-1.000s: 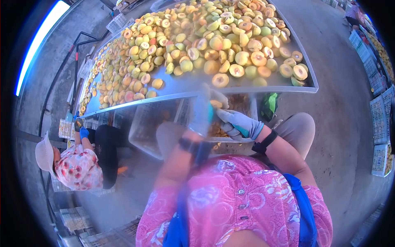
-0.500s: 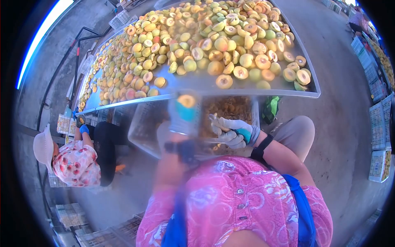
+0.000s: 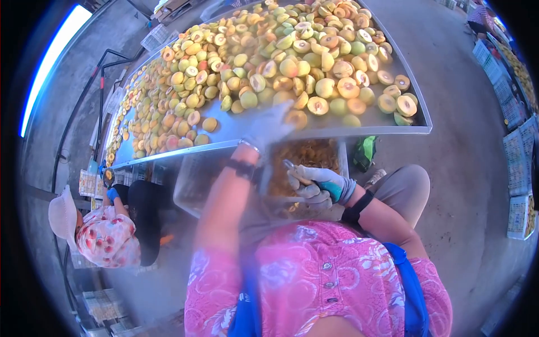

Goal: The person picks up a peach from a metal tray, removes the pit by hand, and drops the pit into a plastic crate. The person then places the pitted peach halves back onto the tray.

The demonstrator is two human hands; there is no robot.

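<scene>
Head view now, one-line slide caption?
Left hand over fruit tray edge, blurred; right hand gripping tool.

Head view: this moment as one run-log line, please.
left hand: blurred, at fruit halves on tray | right hand: gripping small tool | crate: brownish pieces inside

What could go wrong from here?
Cut risk: the right hand grips a slim tool with its tip toward the left hand's side; the left hand could catch it coming back.
Spill risk: fruit is heaped on the table behind a low rim; a careless sweep might knock some over the front edge.
</scene>
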